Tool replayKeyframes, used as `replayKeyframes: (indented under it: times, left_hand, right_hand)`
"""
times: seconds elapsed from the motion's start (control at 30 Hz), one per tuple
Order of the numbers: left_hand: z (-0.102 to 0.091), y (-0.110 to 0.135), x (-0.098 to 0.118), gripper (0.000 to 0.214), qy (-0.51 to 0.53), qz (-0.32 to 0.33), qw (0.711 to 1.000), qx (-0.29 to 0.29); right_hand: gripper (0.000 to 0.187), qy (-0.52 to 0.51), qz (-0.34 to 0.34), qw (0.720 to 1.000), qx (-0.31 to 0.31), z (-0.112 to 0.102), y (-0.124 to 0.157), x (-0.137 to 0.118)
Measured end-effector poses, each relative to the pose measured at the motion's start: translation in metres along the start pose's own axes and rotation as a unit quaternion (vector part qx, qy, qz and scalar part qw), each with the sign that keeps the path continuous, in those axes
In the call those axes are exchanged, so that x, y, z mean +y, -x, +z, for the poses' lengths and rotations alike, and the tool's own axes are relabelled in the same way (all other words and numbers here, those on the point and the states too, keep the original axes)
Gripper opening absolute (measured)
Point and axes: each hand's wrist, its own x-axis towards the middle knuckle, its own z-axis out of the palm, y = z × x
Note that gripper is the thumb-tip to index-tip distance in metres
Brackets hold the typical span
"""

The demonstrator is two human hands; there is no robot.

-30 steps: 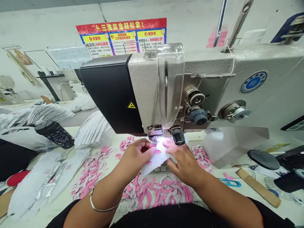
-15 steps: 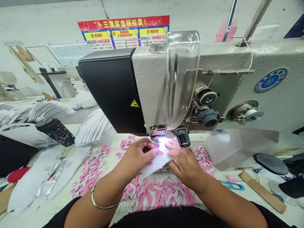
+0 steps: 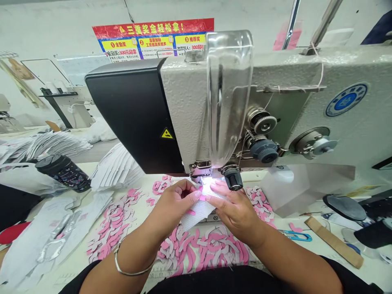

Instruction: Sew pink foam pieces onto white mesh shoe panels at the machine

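Together, left hand [image 3: 175, 203] and right hand [image 3: 235, 213], both narrow grips on white mesh [image 3: 197, 215] at the sewing machine [image 3: 190, 102].

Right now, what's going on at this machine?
A person works at an industrial sewing machine, the left hand and right hand both gripping a white mesh piece with small pink bits on it, right by the lit needle area. Loose pink and white cut pieces lie scattered around the hands, a stack of white cut pieces sits left of the machine, and blue-handled thread snips lie to the right.
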Motion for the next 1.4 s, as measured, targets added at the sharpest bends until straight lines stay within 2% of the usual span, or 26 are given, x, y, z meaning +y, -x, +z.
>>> replayKeyframes:
  times: [0.33, 0.5, 0.57, 0.73, 0.93, 1.17, 1.4]
  left_hand:
    - [-0.001, -0.003, 0.011, 0.016, -0.104, -0.016, 0.994, 0.003]
    - [0.001, -0.005, 0.012, 0.017, -0.101, -0.040, 0.994, 0.015]
    - [0.002, -0.007, 0.011, 0.017, -0.075, -0.059, 0.995, 0.007]
    - [0.004, -0.009, 0.010, 0.015, 0.069, -0.088, 0.993, -0.026]
    - [0.009, -0.008, 0.012, 0.014, 0.129, -0.132, 0.983, -0.018]
    - [0.017, -0.006, 0.004, 0.014, 0.207, -0.102, 0.973, 0.006]
    - [0.023, -0.006, 0.001, 0.017, 0.234, -0.097, 0.967, 0.016]
  right_hand:
    - [0.045, -0.028, 0.007, 1.000, -0.008, 0.001, -0.001, 0.001]
    - [0.042, -0.012, 0.003, 1.000, 0.001, 0.000, -0.003, 0.000]
    - [0.043, -0.014, 0.006, 1.000, -0.003, -0.002, -0.005, -0.001]
    - [0.042, -0.026, 0.012, 1.000, -0.008, -0.005, -0.008, -0.001]
    - [0.039, -0.045, 0.020, 0.999, -0.009, -0.004, -0.010, 0.000]
    - [0.033, -0.110, 0.045, 0.993, -0.023, -0.012, -0.019, 0.007]
    - [0.028, -0.092, 0.063, 0.993, -0.044, -0.014, -0.020, 0.015]
